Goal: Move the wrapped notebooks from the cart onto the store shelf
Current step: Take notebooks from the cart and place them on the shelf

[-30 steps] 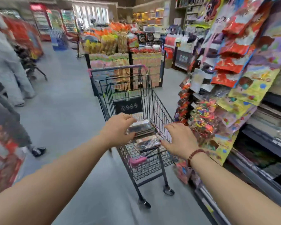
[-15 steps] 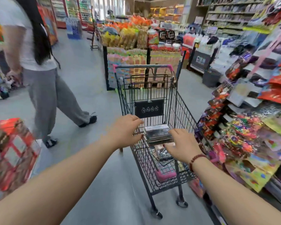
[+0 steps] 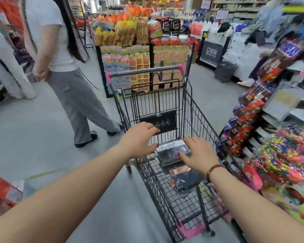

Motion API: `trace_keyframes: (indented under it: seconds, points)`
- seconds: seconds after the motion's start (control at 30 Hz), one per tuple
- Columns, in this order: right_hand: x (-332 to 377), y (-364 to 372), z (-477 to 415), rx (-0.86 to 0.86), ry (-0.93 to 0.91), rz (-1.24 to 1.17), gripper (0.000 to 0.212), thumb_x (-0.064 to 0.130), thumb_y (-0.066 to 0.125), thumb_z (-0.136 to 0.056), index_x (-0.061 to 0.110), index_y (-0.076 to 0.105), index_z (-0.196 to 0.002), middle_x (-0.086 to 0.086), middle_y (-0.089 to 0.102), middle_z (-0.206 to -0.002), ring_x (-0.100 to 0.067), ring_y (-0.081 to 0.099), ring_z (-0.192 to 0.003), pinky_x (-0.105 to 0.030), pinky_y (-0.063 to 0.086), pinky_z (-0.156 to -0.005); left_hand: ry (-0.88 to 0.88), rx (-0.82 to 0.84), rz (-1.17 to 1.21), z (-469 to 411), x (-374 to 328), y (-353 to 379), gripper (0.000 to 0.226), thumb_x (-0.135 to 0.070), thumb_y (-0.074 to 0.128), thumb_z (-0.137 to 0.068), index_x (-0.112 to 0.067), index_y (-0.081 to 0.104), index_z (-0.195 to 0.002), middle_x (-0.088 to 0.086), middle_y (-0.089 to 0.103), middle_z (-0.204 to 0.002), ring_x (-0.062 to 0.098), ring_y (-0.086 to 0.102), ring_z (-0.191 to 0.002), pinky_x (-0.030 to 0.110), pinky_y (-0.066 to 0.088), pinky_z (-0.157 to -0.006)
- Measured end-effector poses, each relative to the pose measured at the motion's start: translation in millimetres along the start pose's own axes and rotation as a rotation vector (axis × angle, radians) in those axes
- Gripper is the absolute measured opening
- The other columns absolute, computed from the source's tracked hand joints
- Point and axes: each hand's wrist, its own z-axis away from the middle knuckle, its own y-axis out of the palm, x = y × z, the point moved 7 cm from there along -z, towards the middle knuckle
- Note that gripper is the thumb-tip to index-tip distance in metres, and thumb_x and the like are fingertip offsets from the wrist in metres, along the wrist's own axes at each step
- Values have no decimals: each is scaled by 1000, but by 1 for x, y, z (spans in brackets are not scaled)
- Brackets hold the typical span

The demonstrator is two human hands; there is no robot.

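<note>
A stack of plastic-wrapped dark notebooks (image 3: 171, 151) sits in the basket of a black wire cart (image 3: 188, 109) with pink handle ends. My left hand (image 3: 140, 139) presses its thumb against the stack's left edge, fingers curled over the top. On the right side my right hand (image 3: 199, 155), with a bead bracelet on the wrist, grips the stack, its thumb lying on the top cover. More wrapped notebooks (image 3: 184, 180) lie flat on the cart floor nearer to me. The store shelf for them is not in view.
A person in a white top and grey trousers (image 3: 72, 88) stands just left of the cart. A hanging snack and candy rack (image 3: 263, 123) crowds the cart's right side. A snack display stand (image 3: 130, 50) rises behind the cart, a grey basket (image 3: 225, 71) stands far right, and red boxes (image 3: 2, 193) sit lower left.
My hands have closed in on both sides of the notebook stack. The view has swung left, and the person in grey trousers has stepped closer to the cart.
</note>
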Motion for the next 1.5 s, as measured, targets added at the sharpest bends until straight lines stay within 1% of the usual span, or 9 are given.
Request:
trace_keyframes:
  seconds: [0.27,0.5,0.67,0.87,1.0,1.13,1.23,1.3,1.5]
  points:
    - [-11,28,-52,39,140,-8,60,56,48,-86,24,41,-136,6,50,-132,-15,44,-120,-37,38,-105,117,45,28,-64,50,32,56,-43,54,-87,-18,47,-137,3,54,-136,22,45,-127,39,39,-105]
    - [0,44,-91,52,350,23,55,54,48,-86,26,44,-134,4,51,-126,-19,45,-119,-38,36,-101,314,107,69,-111,100,55,56,-42,53,-88,-16,47,-137,5,54,-135,24,45,-127,40,41,-104]
    - [-4,51,-97,22,500,2,58,52,49,-85,23,45,-135,0,53,-131,-23,46,-122,-36,37,-102,405,148,102,-145,122,72,57,-44,51,-88,-17,47,-137,5,54,-135,23,48,-124,41,42,-102]
    - [-30,69,-90,75,630,-29,54,51,48,-85,22,49,-130,-1,57,-122,-23,49,-115,-39,44,-96,504,215,151,-184,101,109,56,-42,53,-88,-18,46,-138,4,51,-137,22,43,-127,39,39,-105]
    - [-61,88,-86,96,706,-47,52,49,44,-88,22,46,-133,-1,54,-129,-23,46,-120,-39,42,-99,587,261,157,-211,76,142,53,-40,53,-88,-18,48,-136,4,54,-133,22,45,-124,36,40,-101]
    - [-97,109,-88,125,785,-102,56,49,45,-89,20,41,-137,-4,52,-131,-25,44,-122,-39,39,-101,600,341,151,-244,54,178,53,-40,54,-88,-17,48,-135,5,54,-132,24,47,-122,36,41,-99]
    - [-120,130,-86,164,835,-135,52,50,48,-86,20,49,-128,-5,55,-125,-26,47,-117,-39,42,-95,593,419,150,-263,40,208,52,-38,55,-88,-16,48,-135,7,53,-132,26,45,-124,39,40,-101]
    - [-131,146,-83,172,885,-184,45,49,49,-85,19,55,-118,-6,58,-120,-26,50,-111,-37,46,-89,595,457,157,-271,34,227,53,-38,54,-89,-17,48,-137,6,51,-135,26,43,-127,41,39,-103]
    - [-143,208,-66,168,1077,-396,50,41,57,-85,14,54,-127,-10,58,-126,-29,51,-116,-36,45,-93,624,607,162,-268,31,297,52,-33,57,-87,-15,49,-135,7,53,-133,25,44,-125,34,39,-100]
